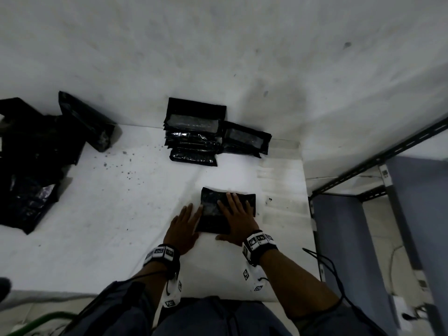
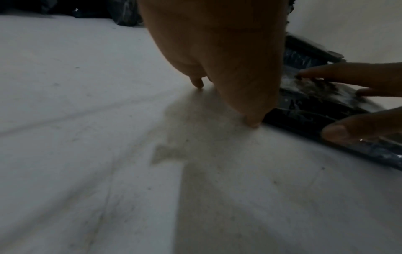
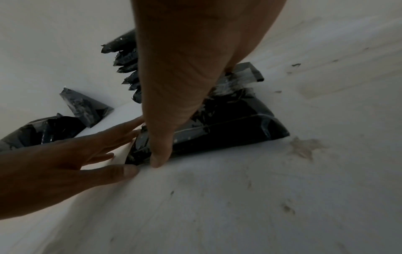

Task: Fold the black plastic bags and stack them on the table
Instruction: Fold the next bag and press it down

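Bag stack (image 1: 194,132) seemingly against wall (image 1: 242,57)

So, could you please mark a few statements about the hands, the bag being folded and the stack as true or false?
1. The right hand lies flat on the folded bag. True.
2. The left hand is lifting that bag off the table. False: it lies flat on the table at the bag's left edge.
3. The stack of folded bags stands at the wall. True.
4. The unfolded bags lie at the table's right. False: they lie at its left.
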